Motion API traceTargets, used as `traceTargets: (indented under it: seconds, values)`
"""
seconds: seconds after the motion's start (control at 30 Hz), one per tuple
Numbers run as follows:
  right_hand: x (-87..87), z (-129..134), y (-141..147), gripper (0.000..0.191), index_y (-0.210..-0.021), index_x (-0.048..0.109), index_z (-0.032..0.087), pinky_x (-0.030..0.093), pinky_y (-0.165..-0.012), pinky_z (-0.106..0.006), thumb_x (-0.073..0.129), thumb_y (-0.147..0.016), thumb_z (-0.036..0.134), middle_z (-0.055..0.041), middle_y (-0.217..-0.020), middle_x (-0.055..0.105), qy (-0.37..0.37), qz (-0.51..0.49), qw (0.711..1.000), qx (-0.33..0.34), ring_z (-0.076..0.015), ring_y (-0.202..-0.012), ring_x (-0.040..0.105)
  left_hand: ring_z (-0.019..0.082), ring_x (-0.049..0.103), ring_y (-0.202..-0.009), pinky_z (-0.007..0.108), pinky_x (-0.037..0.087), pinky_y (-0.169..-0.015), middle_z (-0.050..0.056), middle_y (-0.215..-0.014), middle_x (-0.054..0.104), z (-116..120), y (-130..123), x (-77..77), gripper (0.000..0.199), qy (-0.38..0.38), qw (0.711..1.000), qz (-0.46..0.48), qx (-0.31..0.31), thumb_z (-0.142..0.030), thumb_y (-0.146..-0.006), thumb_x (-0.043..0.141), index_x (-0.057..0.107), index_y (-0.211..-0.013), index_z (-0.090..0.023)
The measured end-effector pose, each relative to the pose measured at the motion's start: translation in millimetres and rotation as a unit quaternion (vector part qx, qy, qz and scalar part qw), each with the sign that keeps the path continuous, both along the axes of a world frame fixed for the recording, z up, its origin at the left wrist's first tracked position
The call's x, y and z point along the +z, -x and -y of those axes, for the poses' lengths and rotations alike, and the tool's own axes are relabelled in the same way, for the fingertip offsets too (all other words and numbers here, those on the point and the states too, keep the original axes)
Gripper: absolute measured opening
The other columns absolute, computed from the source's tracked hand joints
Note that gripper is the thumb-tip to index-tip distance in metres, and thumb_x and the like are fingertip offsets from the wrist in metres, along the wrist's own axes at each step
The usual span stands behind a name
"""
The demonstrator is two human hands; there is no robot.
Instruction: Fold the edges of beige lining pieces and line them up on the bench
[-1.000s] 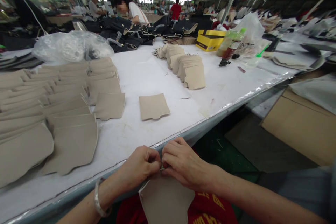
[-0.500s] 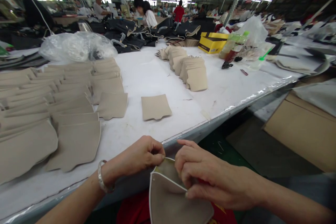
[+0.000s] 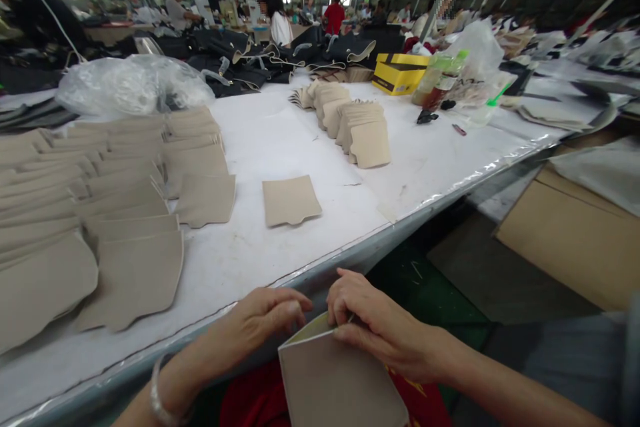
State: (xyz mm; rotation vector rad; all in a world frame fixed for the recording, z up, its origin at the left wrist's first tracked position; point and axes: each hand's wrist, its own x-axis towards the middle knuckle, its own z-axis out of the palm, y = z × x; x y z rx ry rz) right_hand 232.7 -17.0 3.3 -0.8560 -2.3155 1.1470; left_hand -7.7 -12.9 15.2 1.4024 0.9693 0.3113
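Note:
Over my lap is a beige leather-like piece with pale edges, made of two layers that part a little at the top. My right hand grips its upper edge, thumb on the near face and fingers over the far side. At the piece's upper left corner is my left hand, fingers loosely stretched toward the right with nothing visible in them. A bracelet circles the left wrist. On the table beyond lies a single beige panel with a small tab on its near edge.
Overlapping rows of beige panels cover the table's left side. A fanned stack sits farther back, near a yellow box and bottles. A clear plastic bag and dark pieces lie behind. At right is a cardboard box.
My left hand has let go of the piece's corner and its fingers have straightened. The piece's opening has narrowed, with its near layer now flatter. The view has shifted slightly.

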Motion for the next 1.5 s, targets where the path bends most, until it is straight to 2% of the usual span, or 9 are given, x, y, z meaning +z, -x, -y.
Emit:
traceTargets:
  seconds: [0.1,0.27,0.33,0.43,0.6,0.8,0.93,1.3,1.5]
  values:
    - [-0.8,0.4,2.2,0.014,-0.082,0.045,0.019,0.033,-0.099,-0.042,0.047,-0.095,0.023,-0.0002,-0.084,0.052,0.007,0.02,0.999,-0.038,-0.0159,-0.084,0.048,0.018,0.056,-0.084,0.024,0.043,-0.072,0.001,-0.093,0.066,14.1,4.4,-2.9,0.032,0.019,1.0,0.005,0.016,-0.039,-0.079,0.07,0.067,-0.104,-0.019]
    - [20.7,-7.2,15.7,0.015,-0.08,0.046,0.018,0.039,-0.077,-0.035,0.044,-0.094,0.02,-0.0043,-0.085,0.053,-0.014,0.048,0.992,-0.116,-0.0191,-0.083,0.045,0.013,0.055,-0.07,0.022,0.042,-0.064,0.001,-0.078,0.064,8.4,1.4,-2.5,0.025,0.105,0.985,0.114,0.08,-0.036,-0.081,0.069,0.066,-0.089,-0.013]
    - [22.2,-4.8,18.3,0.014,-0.079,0.044,0.018,0.038,-0.081,-0.037,0.045,-0.093,0.017,-0.0034,-0.084,0.052,-0.062,0.044,0.993,-0.09,-0.0187,-0.083,0.045,0.012,0.054,-0.067,0.022,0.041,-0.064,0.001,-0.076,0.064,6.7,3.1,-4.4,0.025,0.163,0.975,0.138,0.062,-0.033,-0.078,0.072,0.065,-0.088,-0.012]
    - [6.5,8.4,16.4,0.013,-0.08,0.044,0.018,0.035,-0.089,-0.041,0.046,-0.092,0.015,-0.0025,-0.083,0.053,-0.096,0.065,0.993,-0.022,-0.018,-0.082,0.045,0.011,0.052,-0.066,0.021,0.039,-0.062,0.001,-0.076,0.063,16.0,6.8,-17.1,0.026,0.212,0.968,0.12,0.052,-0.032,-0.075,0.072,0.065,-0.089,-0.011]
    - [-26.2,32.1,13.5,0.013,-0.081,0.046,0.018,0.04,-0.081,-0.035,0.052,-0.092,0.016,-0.0046,-0.086,0.055,-0.071,0.094,0.993,0.0,-0.0186,-0.082,0.045,0.018,0.057,-0.081,0.024,0.042,-0.069,0.002,-0.091,0.068,36.9,7.4,-33.9,0.024,0.098,0.994,-0.004,0.055,-0.027,-0.078,0.066,0.067,-0.099,-0.015]
    - [-33.2,34.1,18.8,0.011,-0.083,0.045,0.017,0.043,-0.077,-0.033,0.049,-0.092,0.012,-0.0061,-0.087,0.055,-0.076,0.076,0.994,-0.017,-0.0181,-0.081,0.047,0.016,0.055,-0.071,0.022,0.038,-0.06,0.0,-0.077,0.066,38.8,6.3,-21.2,0.022,0.019,0.99,-0.138,0.022,-0.03,-0.086,0.055,0.07,-0.082,-0.015]
    - [-35.6,33.5,18.6,0.009,-0.086,0.045,0.018,0.045,-0.083,-0.034,0.044,-0.094,0.012,-0.0083,-0.099,0.055,-0.03,0.051,0.998,-0.03,-0.0185,-0.089,0.049,0.016,0.055,-0.073,0.021,0.038,-0.062,0.0,-0.077,0.065,39.9,6.0,-20.1,0.025,0.015,0.991,-0.131,0.022,-0.031,-0.088,0.052,0.07,-0.082,-0.015]
    - [-22.7,24.7,14.7,0.009,-0.086,0.047,0.019,0.045,-0.072,-0.027,0.046,-0.094,0.019,-0.0025,-0.089,0.057,0.131,0.035,0.99,-0.033,-0.0145,-0.079,0.052,0.013,0.047,-0.065,0.021,0.037,-0.059,-0.002,-0.067,0.056,36.3,2.4,-17.4,0.021,0.056,0.995,-0.068,0.042,-0.029,-0.081,0.057,0.067,-0.073,-0.013]
    - [-21.4,25.9,16.2,0.008,-0.086,0.048,0.018,0.042,-0.073,-0.028,0.046,-0.094,0.018,-0.0029,-0.089,0.057,0.095,0.077,0.992,-0.014,-0.0157,-0.081,0.049,0.017,0.057,-0.077,0.023,0.042,-0.068,0.0,-0.084,0.068,36.0,-1.8,-12.7,0.031,0.073,0.996,-0.05,0.0,-0.015,-0.081,0.046,0.073,-0.094,-0.016]
